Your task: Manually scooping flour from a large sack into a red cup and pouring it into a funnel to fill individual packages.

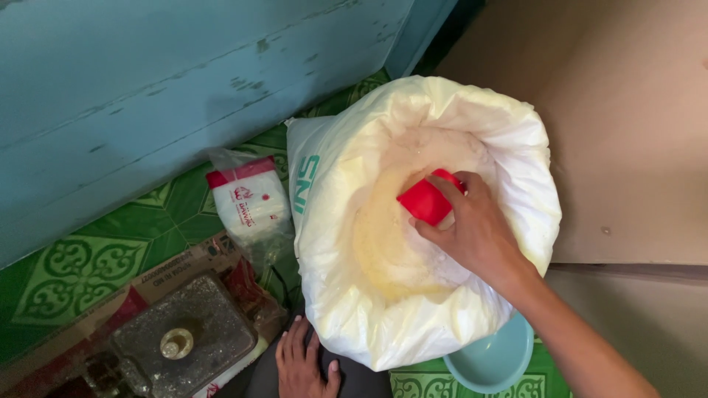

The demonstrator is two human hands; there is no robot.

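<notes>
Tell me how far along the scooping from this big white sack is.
Done: the white sack stands open, its rim rolled down. In hand: the right hand holds a red cup down in the pale grain, while the left hand rests by the sack's base. Left: the light blue bowl beside the sack shows nothing inside on its visible part.

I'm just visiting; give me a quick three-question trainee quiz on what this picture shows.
1. True or false: the right hand holds a red plastic cup inside the large white sack.
2. Where does the left hand rest? A) on the person's knee B) on the sack's rim
3. Fill in: the pale blue plastic bowl sits on the floor partly under the ____.

Key: 1 true; 2 A; 3 sack.
</notes>
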